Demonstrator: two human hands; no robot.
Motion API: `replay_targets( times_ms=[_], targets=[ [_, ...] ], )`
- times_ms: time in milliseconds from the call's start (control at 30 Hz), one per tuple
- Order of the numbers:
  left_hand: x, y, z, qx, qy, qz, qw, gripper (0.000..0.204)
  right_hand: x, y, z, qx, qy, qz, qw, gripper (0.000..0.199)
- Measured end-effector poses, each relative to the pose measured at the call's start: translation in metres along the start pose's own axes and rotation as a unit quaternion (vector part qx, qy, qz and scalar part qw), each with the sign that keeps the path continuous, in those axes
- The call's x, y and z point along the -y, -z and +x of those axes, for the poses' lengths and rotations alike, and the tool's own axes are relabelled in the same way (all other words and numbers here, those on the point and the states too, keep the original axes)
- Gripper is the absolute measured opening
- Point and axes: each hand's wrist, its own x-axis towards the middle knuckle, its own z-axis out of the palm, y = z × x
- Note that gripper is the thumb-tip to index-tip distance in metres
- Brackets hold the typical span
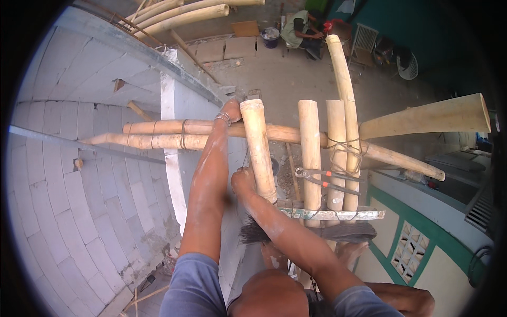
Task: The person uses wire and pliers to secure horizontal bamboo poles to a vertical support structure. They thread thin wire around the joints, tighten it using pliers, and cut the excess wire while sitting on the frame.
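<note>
- My left hand: curled, far side of crosswise bamboo; hold unclear.
- My right hand: closed, contents indiscernible, left of short bamboo.
- Pincers: right.

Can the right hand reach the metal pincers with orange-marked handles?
Probably yes: the metal pincers with orange-marked handles lie exposed across pale bamboo poles, though the bare right hand would likely have to come around the thick, pale bamboo length beside it.
</note>
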Motion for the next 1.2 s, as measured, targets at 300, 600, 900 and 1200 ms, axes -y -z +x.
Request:
replay_targets(
  times_ms=[300,600,900,1200],
  targets=[
    [-0.032,0.007,-0.099,-0.242,0.081,-0.309,0.916,0.02,0.135,0.077,-0.061,0.015,-0.224,0.355,0.907,0.013],
    [-0.054,-0.02,-0.134,-0.318,0.026,-0.414,0.852,0.01,0.176,0.125,-0.055,0.085,-0.257,0.369,0.889,0.017],
    [-0.028,-0.006,-0.128,-0.187,0.022,-0.523,0.831,0.016,0.206,0.089,-0.066,0.085,-0.183,0.454,0.868,0.018],
    [-0.008,0.006,-0.124,-0.101,0.031,-0.534,0.839,0.022,0.165,0.048,-0.144,0.08,-0.292,0.463,0.833,0.016]
  ],
)
